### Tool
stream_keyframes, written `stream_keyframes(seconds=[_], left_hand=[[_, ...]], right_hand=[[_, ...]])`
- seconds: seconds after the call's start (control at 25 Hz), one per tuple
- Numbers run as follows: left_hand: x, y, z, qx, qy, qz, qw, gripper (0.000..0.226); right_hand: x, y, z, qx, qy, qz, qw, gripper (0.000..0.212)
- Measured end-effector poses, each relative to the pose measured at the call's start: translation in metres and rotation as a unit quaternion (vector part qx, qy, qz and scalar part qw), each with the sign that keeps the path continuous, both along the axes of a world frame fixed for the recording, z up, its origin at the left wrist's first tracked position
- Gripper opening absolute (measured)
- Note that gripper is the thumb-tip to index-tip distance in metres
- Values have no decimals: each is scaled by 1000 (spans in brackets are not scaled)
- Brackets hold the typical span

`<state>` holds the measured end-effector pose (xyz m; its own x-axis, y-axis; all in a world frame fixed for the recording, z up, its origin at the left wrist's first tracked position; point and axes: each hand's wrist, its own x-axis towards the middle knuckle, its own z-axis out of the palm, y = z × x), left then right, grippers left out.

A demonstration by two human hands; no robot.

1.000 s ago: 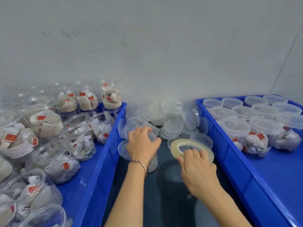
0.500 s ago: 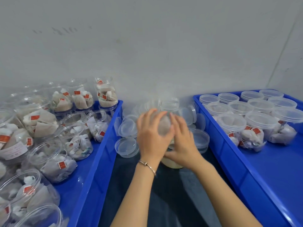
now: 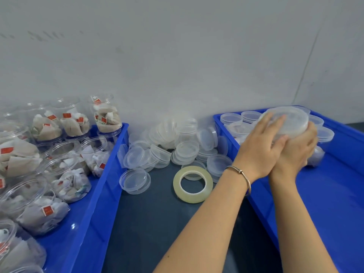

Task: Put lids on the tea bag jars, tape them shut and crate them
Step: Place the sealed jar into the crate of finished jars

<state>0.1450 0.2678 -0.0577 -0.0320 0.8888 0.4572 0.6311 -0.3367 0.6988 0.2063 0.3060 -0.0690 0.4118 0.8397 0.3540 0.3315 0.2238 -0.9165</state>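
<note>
1. Both hands, left hand (image 3: 258, 148) and right hand (image 3: 295, 152), clasp the lidded jar (image 3: 285, 123) above the right crate (image 3: 334, 194); fingers curl around it.
2. Risk: it may knock the crated jars (image 3: 242, 119) already there; the lid may loosen if the tape fails.

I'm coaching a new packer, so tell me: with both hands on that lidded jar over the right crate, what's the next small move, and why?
Probably lower the lidded jar into the open spot beside the lidded jars in the right crate and let go. Both the left hand and right hand grip it above the crate floor.
</note>
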Motion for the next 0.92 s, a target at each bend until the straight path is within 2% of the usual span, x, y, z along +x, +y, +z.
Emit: stream_keyframes(seconds=[0.2, 0.36, 0.44, 0.52, 0.64, 0.72, 0.8, 0.88, 0.92], left_hand=[[4, -3, -13, -114, 59, -3, 992, 46], [-2, -1, -27, -189, 97, 12, 977, 48], [-2, 2, -30, -207, 105, 3, 973, 50], [-4, 0, -33, -228, 95, -4, 969, 52], [-12, -8, -37, -246, 73, -9, 967, 53], [-23, -16, -38, -211, 85, 12, 974, 49], [-45, -27, -37, -143, 57, 78, 985, 40], [-77, -42, -36, -84, -23, 169, 982, 40], [-96, -53, -36, -66, -62, 219, 971, 41]], right_hand=[[9, -8, -20, -128, 37, 57, 989, 61], [11, -1, -31, -209, -31, 57, 976, 63], [16, 5, -37, -246, -68, 47, 966, 72], [17, 5, -41, -258, -63, 51, 963, 80], [10, -2, -41, -262, -128, 59, 955, 70], [2, -9, -39, -222, -180, 39, 958, 67], [-11, -19, -34, -97, -187, 31, 977, 70], [-39, -32, -24, 29, -143, 93, 985, 59], [-58, -41, -21, 53, -117, 144, 981, 51]])
